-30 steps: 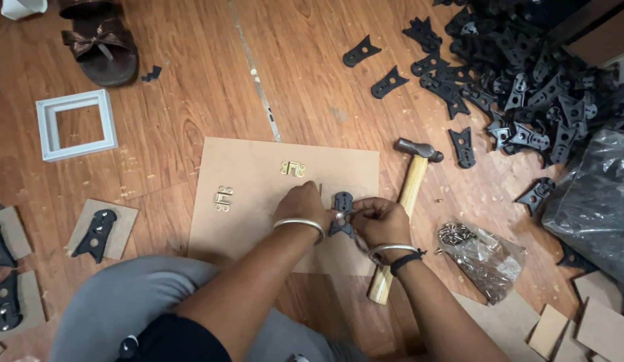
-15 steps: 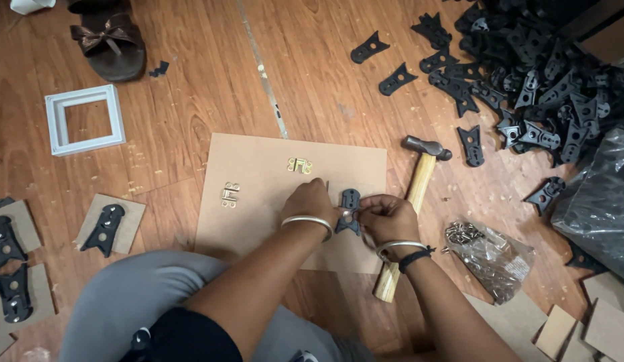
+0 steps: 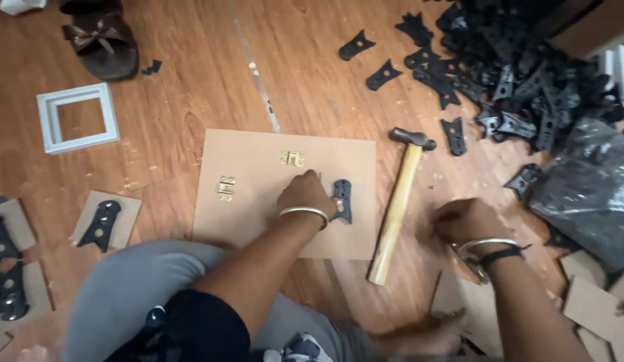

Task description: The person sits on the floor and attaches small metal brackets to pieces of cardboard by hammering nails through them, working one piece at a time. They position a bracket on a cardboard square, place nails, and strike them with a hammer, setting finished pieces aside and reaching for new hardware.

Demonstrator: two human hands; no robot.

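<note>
One black metal bracket (image 3: 341, 200) lies mid-frame on the board (image 3: 258, 214), pinned by the left hand (image 3: 304, 194), fingers curled. Stiff, light, best pinched by its edges. Right hand (image 3: 467, 221), blurred: grip unclear.

Warm, even indoor light lay over the wooden floor (image 3: 191, 114), throwing only soft, short shadows. A dull sheen showed on the grey plastic bag (image 3: 587, 188). The right hand (image 3: 469, 221) was smeared by motion blur, while the left hand (image 3: 305, 196) and the hammer (image 3: 398, 201) stayed sharp.
</note>
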